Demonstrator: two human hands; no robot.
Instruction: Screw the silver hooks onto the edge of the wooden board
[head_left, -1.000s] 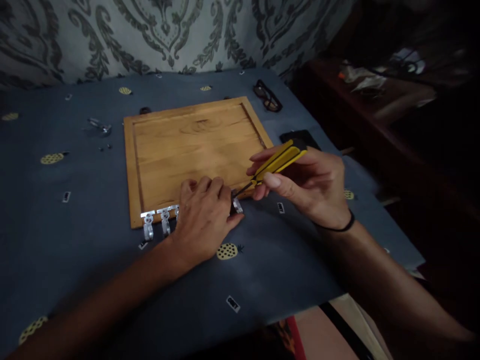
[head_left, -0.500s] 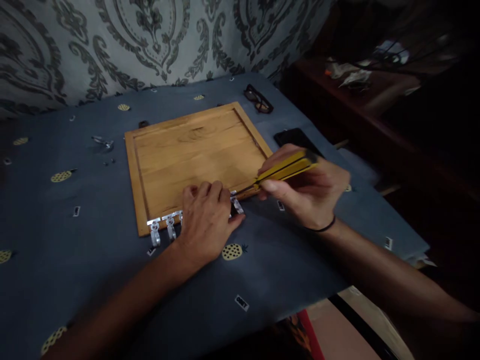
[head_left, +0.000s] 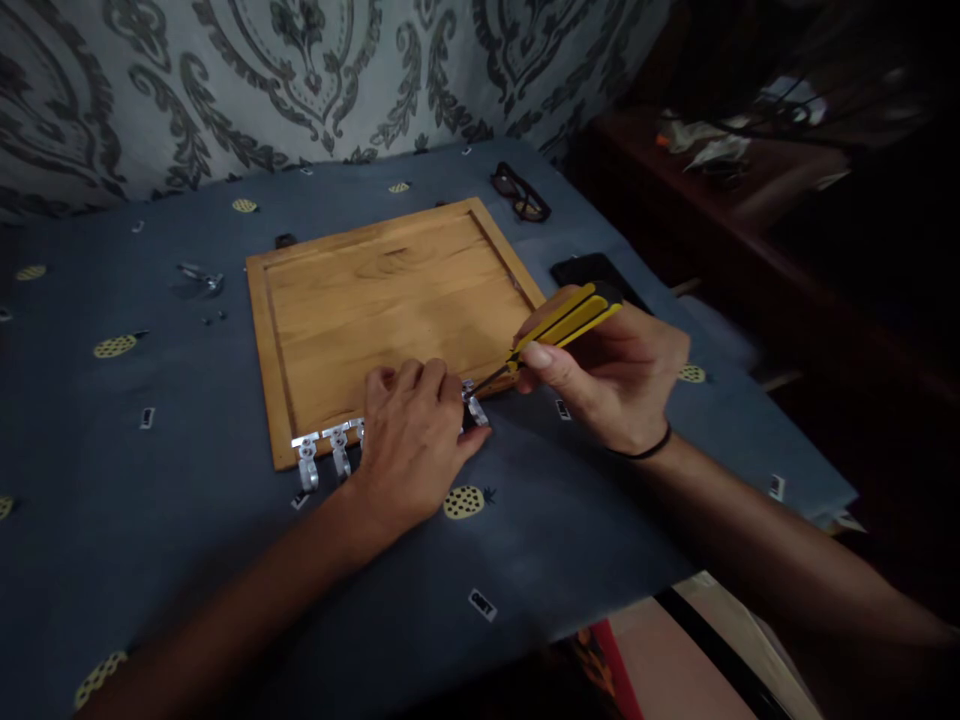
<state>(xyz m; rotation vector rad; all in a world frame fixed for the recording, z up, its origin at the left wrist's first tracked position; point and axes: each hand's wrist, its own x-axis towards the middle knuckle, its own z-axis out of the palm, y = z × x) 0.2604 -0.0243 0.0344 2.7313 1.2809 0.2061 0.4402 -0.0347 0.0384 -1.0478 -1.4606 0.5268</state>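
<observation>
screwdriver is angling down, tip at a metal hook on the wooden board's near edge. right hand fingers are clamping its handle; left hand is pressing there, prob steadying the hook, its grip unclear.

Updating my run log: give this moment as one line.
left hand: on metal hooks at wooden board edge | right hand: holds yellow screwdriver, tip at hooks | board: on blue cloth

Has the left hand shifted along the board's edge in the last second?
No. The left hand still rests on the same stretch of the board's near edge, just right of the exposed hooks.
</observation>
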